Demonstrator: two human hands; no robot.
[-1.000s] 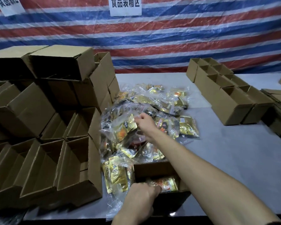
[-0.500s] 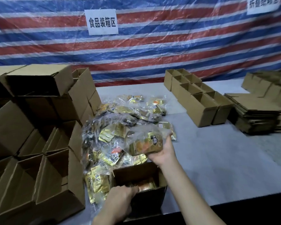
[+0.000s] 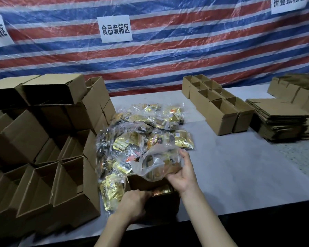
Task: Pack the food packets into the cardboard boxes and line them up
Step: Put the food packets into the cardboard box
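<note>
A bagged packet (image 3: pixel 157 166) is held just above the open box (image 3: pixel 165 207) near the table's front edge. It is gripped by the right hand (image 3: pixel 184 175), whose fingers are curled round the clear wrapping, presumably so that it can be lowered in. Another packet (image 3: pixel 161 190) is already seen lying inside. The box is steadied by the left hand (image 3: pixel 133 202), whose fingers are curled over its near rim. The loose pile (image 3: pixel 141 136) is heaped just behind the box, within easy reach. The left side is crowded by stacked boxes (image 3: pixel 43 157), so little room is left there. To the right, bare table (image 3: pixel 230 166) is left open up to the row of boxes (image 3: pixel 219 111), which is judged to be the line-up place.
</note>
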